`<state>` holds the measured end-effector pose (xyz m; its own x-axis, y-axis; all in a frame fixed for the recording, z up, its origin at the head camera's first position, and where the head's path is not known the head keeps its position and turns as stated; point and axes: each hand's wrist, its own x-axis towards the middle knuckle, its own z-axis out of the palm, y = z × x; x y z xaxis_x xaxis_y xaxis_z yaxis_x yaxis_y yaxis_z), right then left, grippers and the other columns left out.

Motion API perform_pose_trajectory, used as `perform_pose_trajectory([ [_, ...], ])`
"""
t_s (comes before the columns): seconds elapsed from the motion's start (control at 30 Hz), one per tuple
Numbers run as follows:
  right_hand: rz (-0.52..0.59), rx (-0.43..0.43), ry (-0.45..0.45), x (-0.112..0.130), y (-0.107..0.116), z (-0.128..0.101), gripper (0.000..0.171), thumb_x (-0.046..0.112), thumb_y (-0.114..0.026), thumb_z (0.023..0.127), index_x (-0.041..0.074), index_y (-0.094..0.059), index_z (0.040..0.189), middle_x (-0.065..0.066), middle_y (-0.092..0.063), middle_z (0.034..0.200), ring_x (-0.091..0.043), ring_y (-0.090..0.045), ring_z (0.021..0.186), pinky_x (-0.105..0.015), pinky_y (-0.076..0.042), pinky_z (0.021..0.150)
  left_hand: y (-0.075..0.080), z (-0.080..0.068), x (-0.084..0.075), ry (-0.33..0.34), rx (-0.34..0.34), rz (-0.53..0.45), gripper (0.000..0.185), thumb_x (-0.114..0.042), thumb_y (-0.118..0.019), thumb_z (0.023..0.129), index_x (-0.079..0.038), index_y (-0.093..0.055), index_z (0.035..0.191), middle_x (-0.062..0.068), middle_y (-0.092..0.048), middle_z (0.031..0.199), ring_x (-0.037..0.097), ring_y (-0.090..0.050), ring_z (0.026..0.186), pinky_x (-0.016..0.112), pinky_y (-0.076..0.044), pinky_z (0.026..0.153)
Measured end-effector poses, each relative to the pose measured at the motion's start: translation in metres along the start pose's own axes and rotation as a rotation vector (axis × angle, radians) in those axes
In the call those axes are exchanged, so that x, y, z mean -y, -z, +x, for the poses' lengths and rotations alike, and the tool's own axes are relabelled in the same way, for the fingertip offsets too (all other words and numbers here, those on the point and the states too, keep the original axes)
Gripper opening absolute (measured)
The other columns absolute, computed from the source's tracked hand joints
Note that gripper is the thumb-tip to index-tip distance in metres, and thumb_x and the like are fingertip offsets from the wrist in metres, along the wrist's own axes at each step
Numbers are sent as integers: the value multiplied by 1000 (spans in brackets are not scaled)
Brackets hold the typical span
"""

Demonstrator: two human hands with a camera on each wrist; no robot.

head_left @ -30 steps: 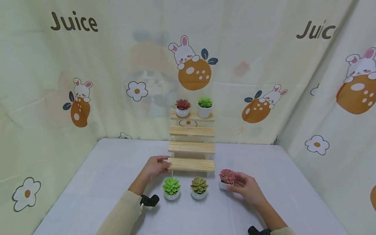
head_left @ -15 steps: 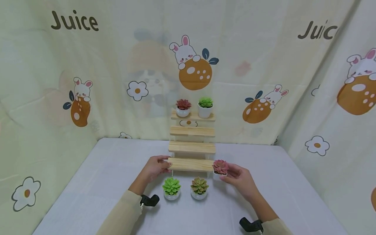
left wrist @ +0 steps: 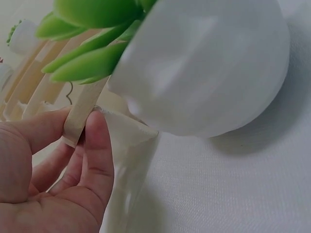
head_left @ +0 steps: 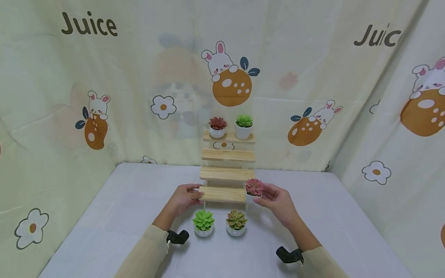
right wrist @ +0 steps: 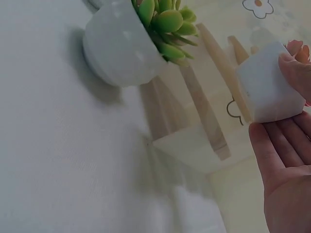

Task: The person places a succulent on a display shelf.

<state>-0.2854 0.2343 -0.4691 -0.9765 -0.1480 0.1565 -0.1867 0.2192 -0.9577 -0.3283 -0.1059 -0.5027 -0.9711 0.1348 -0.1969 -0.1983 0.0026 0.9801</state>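
A wooden stepped shelf (head_left: 226, 174) stands at the back of the table. My left hand (head_left: 183, 197) grips the left end of its lowest step (head_left: 222, 194), thumb and fingers pinching the slat (left wrist: 80, 112). My right hand (head_left: 274, 199) holds a pink succulent in a square white pot (head_left: 254, 189) at the right end of that step; whether it rests on the step I cannot tell. The pot (right wrist: 268, 88) sits between the fingertips in the right wrist view. A green succulent (head_left: 203, 222) and a reddish-green succulent (head_left: 236, 222) stand on the table in front of the shelf.
On the top step stand a dark red succulent (head_left: 217, 127) and a green succulent (head_left: 243, 126). The two middle steps are bare. A white cloth covers the table (head_left: 104, 216). Printed curtains (head_left: 104, 96) close off the back and both sides.
My right hand has lifted the pink succulent from the table at the right and carried it up and left to the right end of the lowest step. The left hand has stayed put.
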Motion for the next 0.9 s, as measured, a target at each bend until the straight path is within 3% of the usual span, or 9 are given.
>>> perform_pose_trajectory([
  [0.43,2,-17,5,18,-22,24,63,15,-86,83,-2,-61,138,-21,-65,137,-15,-67,118,-17,-57,95,-1,0,0,4,-10,13,42,3,-67,95,4,-60,136,14,-70,101,15,-69,73,32,-65,76],
  [0.7,40,16,26,32,-34,41,68,21,-88,82,0,-59,140,-19,-65,138,-26,-65,125,-21,-58,97,1,2,1,0,-6,1,42,3,-67,95,5,-60,137,15,-71,101,15,-70,72,32,-65,75],
  [0.9,68,36,47,41,-45,55,62,14,-85,85,-1,-60,139,-21,-65,137,-29,-65,125,-22,-59,95,1,2,1,-7,5,-3,43,4,-67,95,6,-59,137,14,-70,100,16,-70,73,31,-65,74],
])
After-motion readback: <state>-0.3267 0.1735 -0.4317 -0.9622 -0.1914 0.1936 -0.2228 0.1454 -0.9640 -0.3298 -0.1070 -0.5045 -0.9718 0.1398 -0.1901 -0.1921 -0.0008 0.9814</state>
